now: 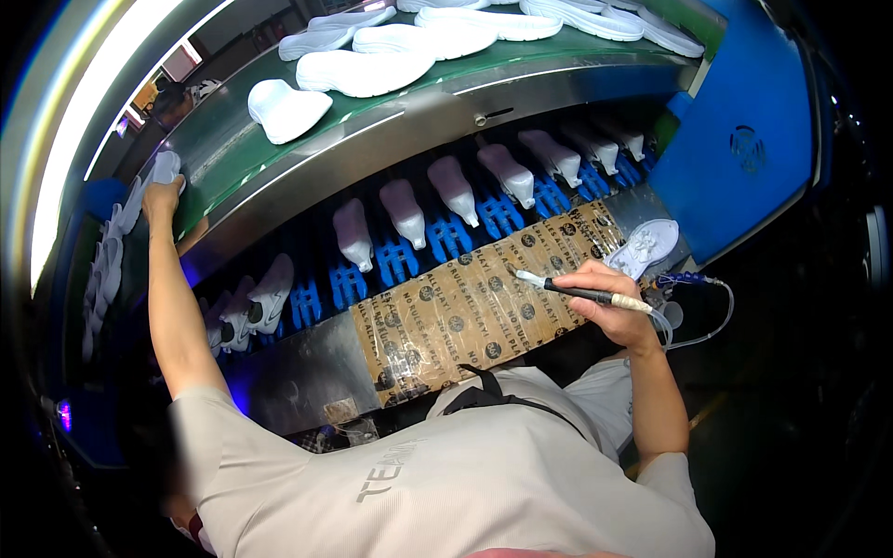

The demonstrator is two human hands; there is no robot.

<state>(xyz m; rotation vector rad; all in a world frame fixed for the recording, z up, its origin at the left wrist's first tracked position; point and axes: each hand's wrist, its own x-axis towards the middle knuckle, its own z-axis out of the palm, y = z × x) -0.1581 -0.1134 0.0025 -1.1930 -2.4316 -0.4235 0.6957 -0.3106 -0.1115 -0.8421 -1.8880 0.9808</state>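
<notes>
My left hand [165,199] reaches far out to the left edge of the green belt. Its fingers are closed on a white shoe sole [167,166] at the end of a row of soles. My right hand [609,299] holds a brush [572,287] with a dark handle and a pale tip, pointing left above the printed brown covering [456,312]. A thin clear tube [662,321] runs from the brush's rear end. Just beyond my right hand, a white shoe [646,245] with laces lies at the right end of the bench.
Several white soles [367,70] lie on the green belt [223,149]. Below it, several lasted shoe uppers [403,212] point toward me from blue racks [396,260]. Grey-white shoes [271,293] stand at the left. A blue machine panel [753,130] rises at the right.
</notes>
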